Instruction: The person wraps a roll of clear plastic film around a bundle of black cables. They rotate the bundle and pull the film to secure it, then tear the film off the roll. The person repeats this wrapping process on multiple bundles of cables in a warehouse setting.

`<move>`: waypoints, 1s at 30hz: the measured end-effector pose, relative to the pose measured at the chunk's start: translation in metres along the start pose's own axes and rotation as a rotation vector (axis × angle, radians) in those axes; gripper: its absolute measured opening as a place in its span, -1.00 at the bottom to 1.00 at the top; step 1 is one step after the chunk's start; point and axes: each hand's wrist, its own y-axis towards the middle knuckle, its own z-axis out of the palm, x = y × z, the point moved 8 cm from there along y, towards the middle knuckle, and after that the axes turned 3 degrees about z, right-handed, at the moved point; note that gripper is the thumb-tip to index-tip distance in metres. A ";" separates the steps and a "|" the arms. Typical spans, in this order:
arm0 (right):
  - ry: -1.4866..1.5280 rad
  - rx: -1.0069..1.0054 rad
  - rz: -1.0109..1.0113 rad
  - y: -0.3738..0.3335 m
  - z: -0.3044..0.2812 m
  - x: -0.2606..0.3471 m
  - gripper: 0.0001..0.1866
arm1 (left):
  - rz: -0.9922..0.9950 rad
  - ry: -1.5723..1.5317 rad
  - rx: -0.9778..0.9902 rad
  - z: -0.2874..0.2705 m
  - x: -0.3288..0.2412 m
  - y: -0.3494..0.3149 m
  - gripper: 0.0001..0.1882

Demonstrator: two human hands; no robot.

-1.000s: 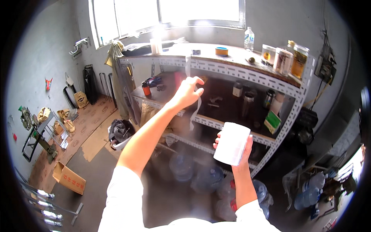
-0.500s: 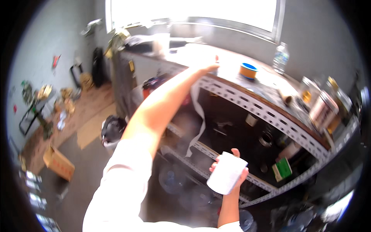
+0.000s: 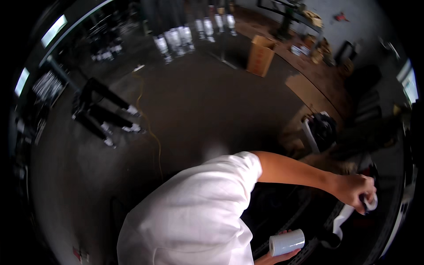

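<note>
My left arm stretches out to the right, and the left hand (image 3: pixel 353 192) is closed around a small white and dark object (image 3: pixel 371 204). Its kind is hidden by the fingers. A long white strip (image 3: pixel 343 217) hangs just below that hand; whether it joins the object I cannot tell. My right hand (image 3: pixel 287 255), low in the view, holds a white roll (image 3: pixel 287 242) from beneath and behind. The roll lies nearly level, and a small hole shows in its left end.
The dark bench frame and its shelves lie around both hands at lower right. Left of them stands a bin with black stuff in it (image 3: pixel 321 130). Farther off are a cardboard box (image 3: pixel 260 56), a yellow cable (image 3: pixel 152 132) on the floor and a black-legged stand (image 3: pixel 97 108).
My view has swung left, away from the window and benchtop toward the floor. The left hand, earlier over the bench edge, now grips the small object. The right hand still holds the white roll.
</note>
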 end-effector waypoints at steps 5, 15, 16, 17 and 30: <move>-0.254 0.315 0.341 -0.003 0.094 -0.109 -0.36 | -0.686 0.088 -0.394 -0.205 -0.077 -0.310 -0.73; -0.216 1.128 0.800 -0.199 0.413 -0.340 -0.34 | -0.785 0.544 -1.652 -0.233 -0.512 -0.635 -0.91; -0.260 1.172 0.820 -0.236 0.439 -0.361 -0.32 | -0.772 0.643 -1.661 -0.227 -0.544 -0.648 -0.93; -0.290 1.236 0.861 -0.268 0.461 -0.384 -0.30 | -0.801 0.777 -1.677 -0.221 -0.572 -0.657 -0.94; -0.603 1.726 0.653 -0.549 0.710 -0.635 -0.15 | -0.342 1.679 -2.274 -0.191 -0.833 -0.745 -0.67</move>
